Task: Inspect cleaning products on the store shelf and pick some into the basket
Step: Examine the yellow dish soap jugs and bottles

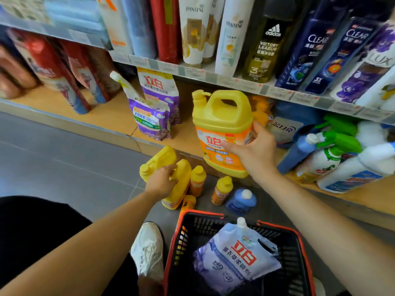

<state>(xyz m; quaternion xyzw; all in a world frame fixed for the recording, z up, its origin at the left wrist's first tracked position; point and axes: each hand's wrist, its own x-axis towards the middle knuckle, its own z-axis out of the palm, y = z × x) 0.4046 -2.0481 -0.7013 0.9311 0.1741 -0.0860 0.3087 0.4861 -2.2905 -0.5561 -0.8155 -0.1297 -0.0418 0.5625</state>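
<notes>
Detergent jug [222, 133] stands upright at the bottom shelf [119, 118] front edge, right hand [254, 152] fingers clamped on its side; left hand [162, 180] grips a floor jug [179, 184]; basket [295, 238] lies directly below.

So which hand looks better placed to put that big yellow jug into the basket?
The right hand: it is already wrapped around the big yellow jug, with the basket open below it. The left hand is occupied, gripping a smaller yellow bottle on the floor.
</notes>
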